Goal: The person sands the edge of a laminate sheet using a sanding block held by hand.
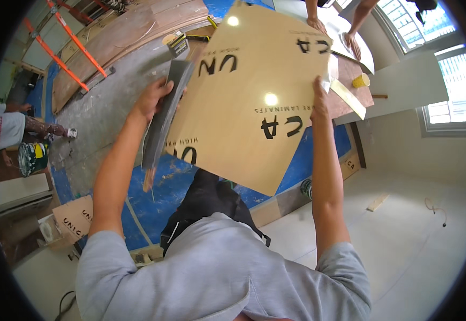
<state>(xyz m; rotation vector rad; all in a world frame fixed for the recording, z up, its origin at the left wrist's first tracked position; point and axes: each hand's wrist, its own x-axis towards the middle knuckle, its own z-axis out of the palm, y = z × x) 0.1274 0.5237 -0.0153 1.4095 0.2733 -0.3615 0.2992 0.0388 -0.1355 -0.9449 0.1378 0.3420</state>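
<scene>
A large tan laminate sheet [243,107] with dark hand-drawn letters hangs tilted in front of me, above my legs. Its right edge is gripped by my right hand [319,99], whose fingers go partly behind it. My left hand [155,99] is closed around a long dark grey flat strip [169,115] at the sheet's left edge. Thumb and some fingers show there; the rest are hidden behind the strip. Whether the strip and the sheet are joined, I cannot tell.
Another person's hands [353,45] rest on a white curved panel [369,56] at the upper right. Near them are a yellow cup [361,81] and a pale strip [348,99]. An orange ladder [72,45] stands upper left; a person holds a dark bucket [32,159]. Blue sheeting [142,206] covers floor.
</scene>
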